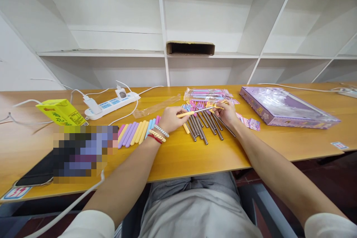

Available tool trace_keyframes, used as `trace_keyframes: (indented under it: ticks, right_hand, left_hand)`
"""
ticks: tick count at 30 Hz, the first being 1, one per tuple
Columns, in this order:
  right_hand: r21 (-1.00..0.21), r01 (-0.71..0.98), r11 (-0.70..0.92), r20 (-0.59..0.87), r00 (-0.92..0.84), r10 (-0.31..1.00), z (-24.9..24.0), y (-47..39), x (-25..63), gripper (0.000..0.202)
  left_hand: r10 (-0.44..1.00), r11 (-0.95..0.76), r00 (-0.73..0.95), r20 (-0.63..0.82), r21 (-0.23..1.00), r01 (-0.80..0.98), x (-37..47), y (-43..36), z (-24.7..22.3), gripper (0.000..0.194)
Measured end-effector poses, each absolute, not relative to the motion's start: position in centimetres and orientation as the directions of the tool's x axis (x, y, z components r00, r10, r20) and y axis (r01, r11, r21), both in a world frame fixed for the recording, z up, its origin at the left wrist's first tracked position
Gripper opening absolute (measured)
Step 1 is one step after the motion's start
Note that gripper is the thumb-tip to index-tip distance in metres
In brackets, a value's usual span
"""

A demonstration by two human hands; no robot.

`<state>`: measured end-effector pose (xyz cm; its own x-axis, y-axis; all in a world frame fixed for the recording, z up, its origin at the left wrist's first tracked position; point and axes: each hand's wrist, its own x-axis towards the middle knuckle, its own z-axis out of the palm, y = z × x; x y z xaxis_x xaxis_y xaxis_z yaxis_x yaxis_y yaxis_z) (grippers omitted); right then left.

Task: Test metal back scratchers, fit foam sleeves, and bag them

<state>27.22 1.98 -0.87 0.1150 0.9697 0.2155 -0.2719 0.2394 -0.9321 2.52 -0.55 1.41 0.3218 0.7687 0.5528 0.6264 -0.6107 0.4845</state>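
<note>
My left hand [174, 118] is closed on the yellow handle of a thin stick [186, 114] with a metal shaft. At the stick's other end, my right hand [225, 112] pinches its yellow tip. Below and between the hands lie several metal rods [205, 141] with pink, blue, purple and yellow curly tops. A loose yellow handle [186, 128] rests beside the rods. To the left of my left hand, a row of pastel handles [136, 133] in pink, yellow, purple and blue lies on the table, partly hidden by my wrist.
Clear-bagged sticks [208, 93] lie behind the rods. A purple box [287, 108] sits at right, near small purple packets [249, 122]. At left are a power strip [113, 105], cables, a yellow-green carton [63, 113] and a phone [36, 169]. White shelves [111, 54] hold a cardboard box [190, 48].
</note>
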Motion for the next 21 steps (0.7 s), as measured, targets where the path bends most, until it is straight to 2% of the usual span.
trace_keyframes:
  ticks: [17,21]
  right_hand:
    - [-0.927,-0.307,0.215,0.192,0.105,0.976,-0.79,1.79,27.05,0.026]
    - [-0.933,-0.294,0.209,0.187,0.104,0.977,-0.79,1.72,26.94,0.027]
  left_hand:
    - [0.595,-0.718,0.47,0.651,0.17,0.675,3.08,-1.05,0.76,0.027]
    - [0.577,-0.724,0.475,0.664,0.147,0.674,3.06,-1.01,0.43,0.026]
